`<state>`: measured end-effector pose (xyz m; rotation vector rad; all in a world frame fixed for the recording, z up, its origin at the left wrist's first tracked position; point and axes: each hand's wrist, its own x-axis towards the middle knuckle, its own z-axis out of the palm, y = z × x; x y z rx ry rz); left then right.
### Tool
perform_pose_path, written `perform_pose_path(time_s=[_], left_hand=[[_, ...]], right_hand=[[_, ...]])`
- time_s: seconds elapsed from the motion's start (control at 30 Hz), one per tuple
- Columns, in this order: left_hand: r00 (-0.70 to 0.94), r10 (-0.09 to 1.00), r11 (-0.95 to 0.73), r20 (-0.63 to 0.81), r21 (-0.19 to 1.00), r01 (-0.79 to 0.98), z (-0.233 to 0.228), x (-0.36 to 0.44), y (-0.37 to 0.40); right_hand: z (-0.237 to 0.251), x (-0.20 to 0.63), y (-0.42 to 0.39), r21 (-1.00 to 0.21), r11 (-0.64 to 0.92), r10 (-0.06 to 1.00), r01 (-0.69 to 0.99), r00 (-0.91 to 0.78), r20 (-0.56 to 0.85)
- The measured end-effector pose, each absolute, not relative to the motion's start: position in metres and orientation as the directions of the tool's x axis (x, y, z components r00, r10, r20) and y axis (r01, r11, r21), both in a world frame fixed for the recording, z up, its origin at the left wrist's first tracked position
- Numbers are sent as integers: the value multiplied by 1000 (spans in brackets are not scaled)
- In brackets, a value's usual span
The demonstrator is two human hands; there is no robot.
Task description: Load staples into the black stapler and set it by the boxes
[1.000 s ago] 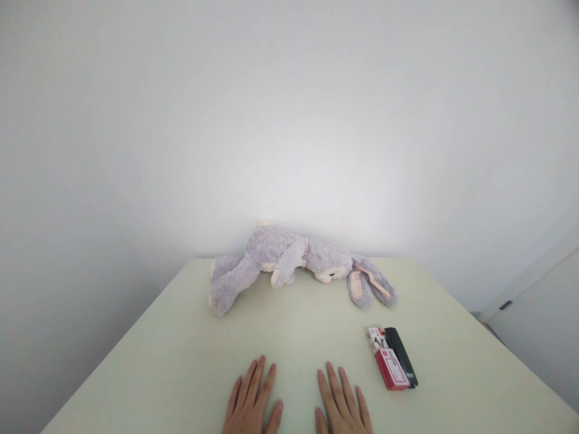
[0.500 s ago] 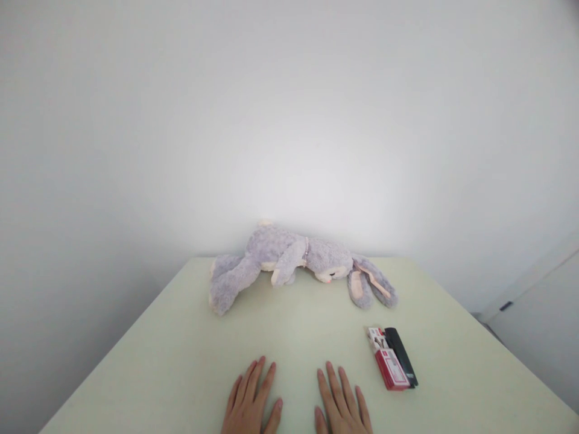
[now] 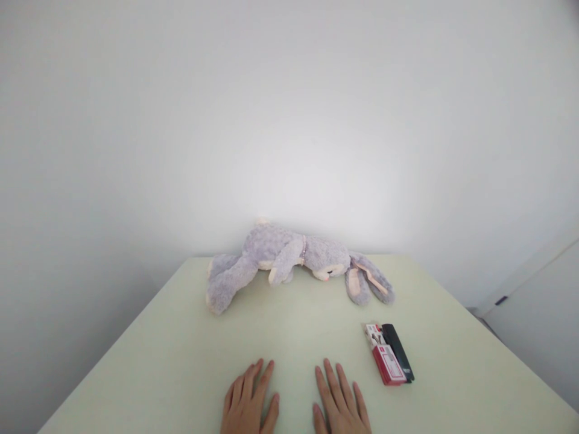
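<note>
My left hand [image 3: 248, 401] lies palm down near the front of the pale green table [image 3: 181, 361], fingers apart and slightly bent. To its right, my right hand [image 3: 340, 401] rests palm down with the fingers spread. Both are empty. Nearest to my right hand is a red and white box [image 3: 389, 364], with a small white packet [image 3: 375, 334] behind it. Alongside them lies a long black object [image 3: 398, 352], which looks like a stapler. Beyond the hands, a lilac plush rabbit [image 3: 275, 250] lies on its side, its ears pointing right.
A plain white wall [image 3: 289, 120] rises right behind the table's back edge, close to the plush rabbit. At the far right is a white panel with a small dark fitting [image 3: 501, 300].
The fingers of my left hand have bent a little. My right hand stays flat in about the same place. The whole view has shifted slightly; the things on the table have not moved.
</note>
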<state>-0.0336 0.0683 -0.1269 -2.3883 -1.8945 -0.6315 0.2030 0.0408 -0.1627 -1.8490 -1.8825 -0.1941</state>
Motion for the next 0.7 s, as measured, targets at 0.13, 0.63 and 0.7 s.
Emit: perform_pose_path(time_s=[0.13,0.63,0.7], left_hand=[[108,977,-182,185,449,875,-107,15,71],[443,892,-186,-90,820,541,-50,202,102],[407,909,-169,-91,812,559,-52,188,100]], right_hand=[[-131,241,46,-453,244,930,858,-75,359],[-106,389,83,-886,-140,920,442,390,48],[-104,369,82,-895,-125,936,429,350,37]])
